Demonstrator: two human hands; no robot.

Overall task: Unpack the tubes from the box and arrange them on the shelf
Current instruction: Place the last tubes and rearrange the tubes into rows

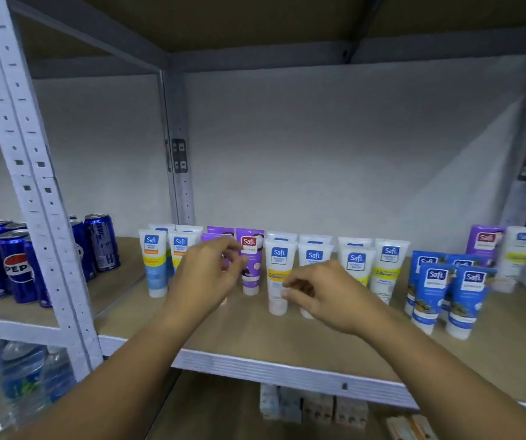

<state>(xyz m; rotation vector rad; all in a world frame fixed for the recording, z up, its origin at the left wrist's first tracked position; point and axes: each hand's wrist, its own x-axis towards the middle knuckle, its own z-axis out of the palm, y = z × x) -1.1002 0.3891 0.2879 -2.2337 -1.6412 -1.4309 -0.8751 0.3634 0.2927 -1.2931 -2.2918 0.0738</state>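
Far left of the frame there's Pepsi cans (17, 265) on the next bay, not part of this, w/ water bottles (17, 382) below them at lower left. On the main shelf (255, 360) the tubes start left of center: white/blue-orange pair (153, 263), then purple tubes (250, 262) mid-frame. Left hand (207, 274) sits right in front of the purple ones, fingers curled w/ thumb and fingertips close together like a pinch, but it's blurry so I can't tell if it's actually got hold of one or just hovering. Risk there imo: these stand on their caps, packed close, so one nudge from the knuckles and the row behind goes down domino style. Right of that, the right hand (325, 296) is pinching low on the white/yellow tube (279, 277), near the cap end. Gripping that low could tip the top into its neighbor. Further right the dark blue tubes (445, 296) stand near the front edge of the shelf, so a forearm swing could knock them off tbh. The box isn't in view at all.
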